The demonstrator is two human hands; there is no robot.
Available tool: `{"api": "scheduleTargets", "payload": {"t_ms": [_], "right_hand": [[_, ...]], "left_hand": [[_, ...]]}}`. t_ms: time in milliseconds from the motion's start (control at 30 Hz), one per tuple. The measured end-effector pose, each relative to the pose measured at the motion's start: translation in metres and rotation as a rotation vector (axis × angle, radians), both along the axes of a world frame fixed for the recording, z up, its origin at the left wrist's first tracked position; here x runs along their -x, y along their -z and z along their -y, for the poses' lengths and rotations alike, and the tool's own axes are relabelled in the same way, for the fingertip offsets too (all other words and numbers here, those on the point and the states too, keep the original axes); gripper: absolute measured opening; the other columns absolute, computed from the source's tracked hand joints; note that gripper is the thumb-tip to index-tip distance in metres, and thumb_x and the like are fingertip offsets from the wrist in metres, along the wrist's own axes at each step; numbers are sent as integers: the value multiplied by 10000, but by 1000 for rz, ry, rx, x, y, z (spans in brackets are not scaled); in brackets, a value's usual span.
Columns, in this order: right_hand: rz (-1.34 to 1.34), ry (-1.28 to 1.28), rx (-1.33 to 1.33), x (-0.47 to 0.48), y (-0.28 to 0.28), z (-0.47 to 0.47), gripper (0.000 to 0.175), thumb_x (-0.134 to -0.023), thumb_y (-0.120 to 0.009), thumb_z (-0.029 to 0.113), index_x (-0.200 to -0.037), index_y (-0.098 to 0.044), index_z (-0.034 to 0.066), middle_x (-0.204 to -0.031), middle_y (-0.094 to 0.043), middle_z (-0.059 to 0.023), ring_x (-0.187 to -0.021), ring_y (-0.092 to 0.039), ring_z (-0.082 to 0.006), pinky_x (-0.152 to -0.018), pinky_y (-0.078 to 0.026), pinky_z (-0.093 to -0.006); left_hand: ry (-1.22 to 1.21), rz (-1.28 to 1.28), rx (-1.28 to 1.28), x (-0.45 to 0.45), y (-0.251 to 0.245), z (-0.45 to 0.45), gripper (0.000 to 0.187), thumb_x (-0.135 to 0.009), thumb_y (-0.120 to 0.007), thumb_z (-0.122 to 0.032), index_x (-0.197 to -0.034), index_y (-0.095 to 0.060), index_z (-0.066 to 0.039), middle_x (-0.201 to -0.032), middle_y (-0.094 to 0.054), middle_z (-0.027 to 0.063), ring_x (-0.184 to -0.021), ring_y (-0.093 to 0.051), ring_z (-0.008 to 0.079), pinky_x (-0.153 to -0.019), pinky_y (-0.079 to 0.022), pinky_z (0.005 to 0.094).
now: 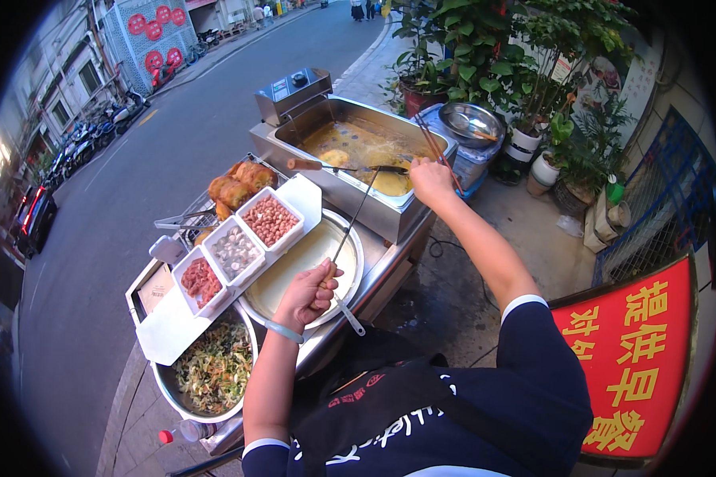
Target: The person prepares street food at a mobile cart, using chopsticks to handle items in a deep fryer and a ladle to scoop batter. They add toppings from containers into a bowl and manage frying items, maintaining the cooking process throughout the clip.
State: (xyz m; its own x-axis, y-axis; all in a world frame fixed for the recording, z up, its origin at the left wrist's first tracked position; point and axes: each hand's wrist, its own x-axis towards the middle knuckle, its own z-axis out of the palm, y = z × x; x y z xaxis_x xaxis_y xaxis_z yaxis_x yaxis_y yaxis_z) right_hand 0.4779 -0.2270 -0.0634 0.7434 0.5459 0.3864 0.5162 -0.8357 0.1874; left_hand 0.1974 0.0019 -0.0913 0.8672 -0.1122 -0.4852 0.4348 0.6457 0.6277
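My left hand [311, 292] is closed around the wooden handle of a long thin metal ladle, whose far end reaches over the near edge of a steel deep fryer [388, 223]. My right hand [431, 182] is at the fryer's right end, fingers closed on something slender; dark chopsticks [432, 143] slant up beside it. A yellow piece of batter [392, 183] lies in the bubbling oil close to the right hand, and a paler piece [334, 158] floats farther left. Another tool with a wooden handle [304, 164] lies across the fryer's rim.
Left of the fryer are fried cakes [247, 182] on a wire rack and metal tongs [182, 220]. A white board holds tubs of peanuts [269, 220], seafood [235, 253] and raw meat [201, 283]. Nearby are a batter basin [360, 262] and chopped vegetables [215, 366]. A steel bowl [471, 122] stands beyond.
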Motion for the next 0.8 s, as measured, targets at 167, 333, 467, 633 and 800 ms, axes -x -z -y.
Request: {"api": "scheduleTargets", "payload": {"t_ms": [167,333,467,633,800], "right_hand": [[41,-18,-78,7,0,1,377,-803,-615,42,-1175,-611,-20,-937,-675,-182,-795,-714,-331,-649,-578,-417],[72,-53,-77,-2,3,1,384,-809,-612,49,-1190,-612,0,-911,-667,-170,-785,-713,-330,-641,-575,-421],[105,-89,-91,-2,5,-1,391,-808,-614,54,-1197,-615,11,-893,-662,-158,-781,-712,-321,-634,-571,-423],[24,-49,7,-3,1,-9,428,-804,-621,57,-1230,-610,16,-930,-659,-158,-778,-711,-314,-628,-566,-420],[62,-47,-56,-4,-2,-5,470,-812,-613,58,-1281,-594,34,-945,-653,-155,-783,-707,-319,-646,-564,-441]], "left_hand": [[16,16,104,1,3,-1,385,-1035,-536,-346,-1099,-529,33,-734,-492,15,-454,-344,7,-348,-247,137],[9,-11,269,3,5,-1,392,-1046,-502,-365,-1098,-520,23,-710,-475,-1,-440,-343,3,-335,-265,132],[-7,-8,373,7,6,-1,407,-1052,-476,-386,-1108,-509,15,-707,-471,-7,-435,-346,4,-335,-285,131],[-38,-50,419,9,1,6,408,-1042,-503,-385,-1106,-502,17,-693,-456,-11,-430,-359,12,-328,-283,143],[-48,-1,432,13,-3,7,408,-1047,-489,-389,-1099,-505,15,-694,-471,-4,-429,-367,11,-326,-280,142]]}}
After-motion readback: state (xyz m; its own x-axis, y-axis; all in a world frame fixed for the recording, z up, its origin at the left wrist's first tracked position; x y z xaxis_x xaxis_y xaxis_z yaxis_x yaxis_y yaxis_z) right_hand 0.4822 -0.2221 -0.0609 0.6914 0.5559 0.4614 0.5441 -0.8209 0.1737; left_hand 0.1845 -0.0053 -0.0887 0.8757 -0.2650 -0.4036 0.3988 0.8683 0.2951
